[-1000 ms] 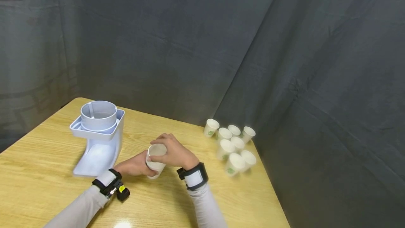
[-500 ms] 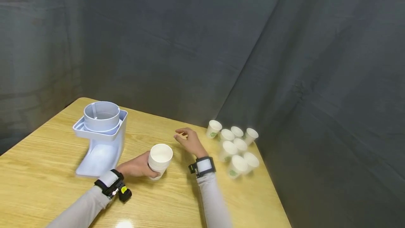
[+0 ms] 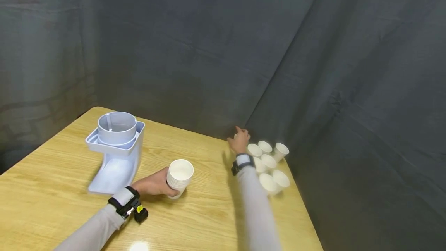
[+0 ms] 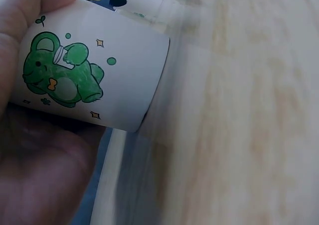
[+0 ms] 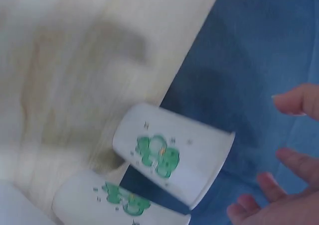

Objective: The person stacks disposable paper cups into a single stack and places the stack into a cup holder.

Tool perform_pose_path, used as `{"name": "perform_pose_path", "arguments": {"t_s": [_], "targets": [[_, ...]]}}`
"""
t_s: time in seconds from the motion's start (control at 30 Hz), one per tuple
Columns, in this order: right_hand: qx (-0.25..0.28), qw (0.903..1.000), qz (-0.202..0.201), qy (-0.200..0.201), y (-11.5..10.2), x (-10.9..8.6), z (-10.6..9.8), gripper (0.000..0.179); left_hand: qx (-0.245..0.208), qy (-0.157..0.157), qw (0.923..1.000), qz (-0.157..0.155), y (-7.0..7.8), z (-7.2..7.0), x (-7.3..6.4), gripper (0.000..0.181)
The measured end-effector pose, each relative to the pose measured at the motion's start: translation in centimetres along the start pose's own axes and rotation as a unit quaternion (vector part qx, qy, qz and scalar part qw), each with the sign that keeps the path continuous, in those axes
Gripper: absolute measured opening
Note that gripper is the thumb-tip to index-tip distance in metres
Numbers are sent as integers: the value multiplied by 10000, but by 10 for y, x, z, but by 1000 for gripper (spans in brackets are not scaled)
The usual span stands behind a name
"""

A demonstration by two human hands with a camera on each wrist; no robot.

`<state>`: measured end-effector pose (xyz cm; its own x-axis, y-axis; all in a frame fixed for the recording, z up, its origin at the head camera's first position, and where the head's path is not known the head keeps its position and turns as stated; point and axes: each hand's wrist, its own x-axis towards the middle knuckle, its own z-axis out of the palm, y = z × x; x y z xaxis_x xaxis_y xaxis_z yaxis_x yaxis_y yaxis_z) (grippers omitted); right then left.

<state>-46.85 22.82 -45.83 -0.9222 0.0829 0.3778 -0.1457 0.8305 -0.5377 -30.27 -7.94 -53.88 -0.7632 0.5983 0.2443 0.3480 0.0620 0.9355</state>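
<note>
A nested stack of white paper cups (image 3: 180, 173) stands tilted in my left hand (image 3: 155, 183), whose fingers and thumb grip it low around the side. Up close in the left wrist view, the outermost cup (image 4: 94, 65) bears a green bear print. At the back of the table my right hand (image 3: 239, 141) reaches over a single paper cup (image 5: 172, 153), nearly hidden behind it in the head view. The right wrist view shows the fingers spread beside that cup's rim, apart from it. Another printed cup (image 5: 109, 202) stands close by.
More white paper cups (image 3: 268, 183) stand in a loose group along the table's right edge. A pale grey-blue stand (image 3: 113, 175) with a round cylinder (image 3: 117, 131) on top is at the left. Dark curtains (image 3: 195, 57) hang behind the wooden table (image 3: 205, 220).
My right hand has let go of the stack's mouth and moved right and back to the far cup. The left hand keeps its grip on the stack.
</note>
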Motion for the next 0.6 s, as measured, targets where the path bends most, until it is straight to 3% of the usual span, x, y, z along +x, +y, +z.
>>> {"name": "perform_pose_path", "arguments": {"t_s": [0.23, 0.43, 0.6], "targets": [[-357, 9971, 456, -499, 16, 23, -1, 73, 105, 27, 9999, -83, -4, -3, -3, 80], [-1288, 9837, 128, -1245, 33, 26, 1, 67, 129, -39, 9999, -41, -5, -2, -2, 80], [-1098, 9855, -15, -1291, 39, 26, -2, 61, 46, -81, 10000, 24, -4, 0, 2, 78]]}}
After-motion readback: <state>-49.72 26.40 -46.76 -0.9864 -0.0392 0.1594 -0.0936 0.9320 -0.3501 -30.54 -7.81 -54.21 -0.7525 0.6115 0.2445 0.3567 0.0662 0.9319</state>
